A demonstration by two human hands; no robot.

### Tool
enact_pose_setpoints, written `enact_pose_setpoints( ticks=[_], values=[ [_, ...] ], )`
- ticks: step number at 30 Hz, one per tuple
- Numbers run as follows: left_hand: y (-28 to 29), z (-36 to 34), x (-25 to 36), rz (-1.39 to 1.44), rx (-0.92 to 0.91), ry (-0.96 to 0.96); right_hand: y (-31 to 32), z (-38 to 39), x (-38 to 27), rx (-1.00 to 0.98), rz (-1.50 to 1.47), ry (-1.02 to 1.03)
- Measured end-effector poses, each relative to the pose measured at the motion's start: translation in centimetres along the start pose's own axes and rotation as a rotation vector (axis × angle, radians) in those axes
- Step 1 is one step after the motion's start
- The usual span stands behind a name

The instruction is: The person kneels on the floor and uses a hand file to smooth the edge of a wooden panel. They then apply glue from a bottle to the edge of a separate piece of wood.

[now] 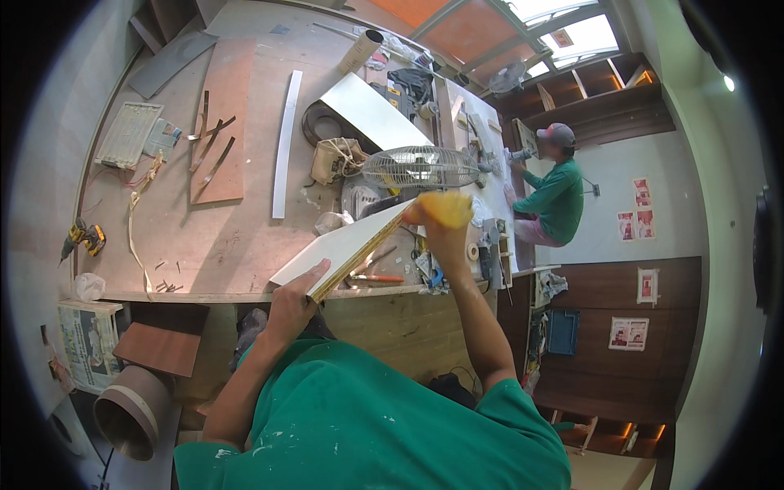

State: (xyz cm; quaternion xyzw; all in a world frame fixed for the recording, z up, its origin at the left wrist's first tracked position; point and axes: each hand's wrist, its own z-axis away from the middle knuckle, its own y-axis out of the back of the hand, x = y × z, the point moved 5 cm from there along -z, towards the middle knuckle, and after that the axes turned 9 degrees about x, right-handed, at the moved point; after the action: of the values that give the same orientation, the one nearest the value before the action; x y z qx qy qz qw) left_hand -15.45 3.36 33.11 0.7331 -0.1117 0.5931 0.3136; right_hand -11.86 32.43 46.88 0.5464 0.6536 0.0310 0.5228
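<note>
A white-faced board point(339, 242) with a layered yellowish-brown edge is tilted over the front of the workbench. My left hand point(296, 300) is closed round its near end, fingers over the white face. At the board's far end, my right hand point(437, 237) is closed on a yellow object point(452, 210) smeared by motion; its kind cannot be made out. The right hand is by the layered edge, and whether the yellow object touches the board is unclear. Below the edge, an orange-handled tool point(377, 278) lies on the bench.
A wire-caged fan point(419, 166) stands just beyond the board. A long white strip point(287, 143), a brown panel point(224, 122) with dark strips, and a yellow-black drill point(84, 239) lie on the workbench point(261, 245). Another person point(555, 192) in green works at the far right.
</note>
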Motion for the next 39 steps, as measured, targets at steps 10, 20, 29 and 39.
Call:
enact_pose_setpoints(
  ticks=[10, 20, 29, 39],
  values=[
    [0.3, 0.0, 0.0, 0.003, 0.076, -0.105, -2.3, 4.3, -5.1, -0.124, 0.044, 0.272],
    [0.5, -0.2, 0.8, 0.016, 0.111, -0.102, -2.1, 1.4, -2.7, -0.157, -0.096, -0.064],
    [0.1, 0.2, -0.3, 0.028, 0.033, -0.066, -6.5, 11.0, -14.2, -0.414, -0.210, 0.161],
    [0.3, 0.0, 0.3, -0.041, 0.046, -0.088, -5.6, 7.6, -8.2, -0.443, -0.167, 0.006]
  ],
)
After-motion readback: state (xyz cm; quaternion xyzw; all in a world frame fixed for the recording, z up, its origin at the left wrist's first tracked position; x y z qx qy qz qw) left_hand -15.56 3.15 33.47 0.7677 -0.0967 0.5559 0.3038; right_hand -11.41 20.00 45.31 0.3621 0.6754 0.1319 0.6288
